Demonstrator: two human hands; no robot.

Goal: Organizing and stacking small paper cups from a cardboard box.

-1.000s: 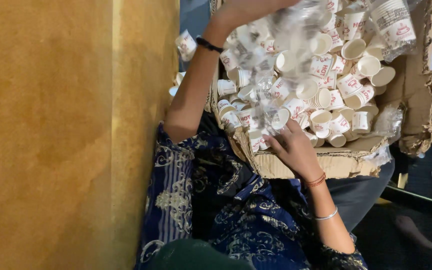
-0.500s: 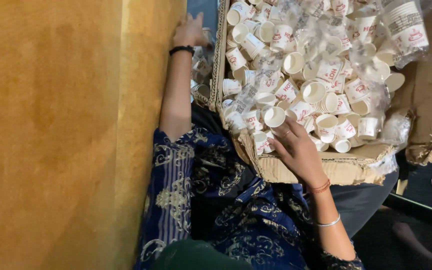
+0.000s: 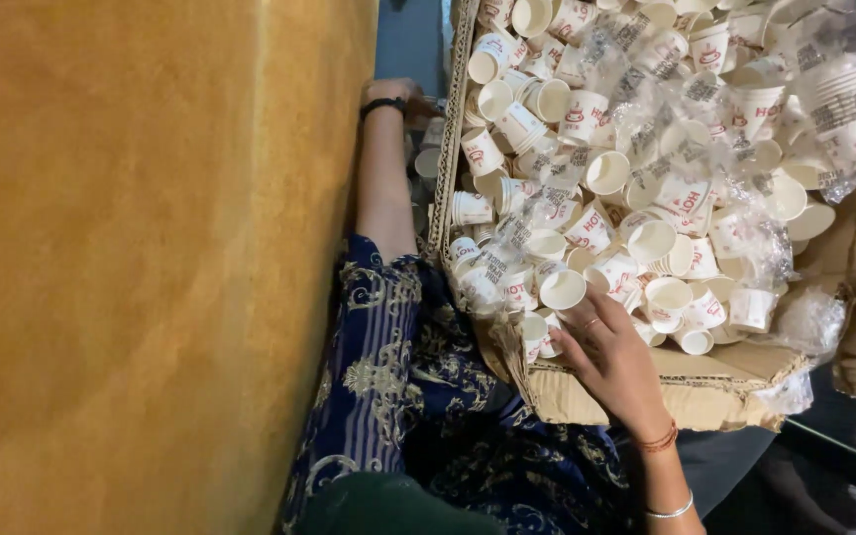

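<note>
Beside yellow wall (image 3: 151,267), left hand (image 3: 393,94) has dropped, grip hidden; right hand (image 3: 611,357) pinches cup (image 3: 562,289).

a stockroom or small packing corner, by the look of it: a torn cardboard box (image 3: 646,391) heaped with loose white paper cups (image 3: 587,149) and clear plastic sleeves (image 3: 844,109), set beside a plain ochre wall (image 3: 151,267).
</note>
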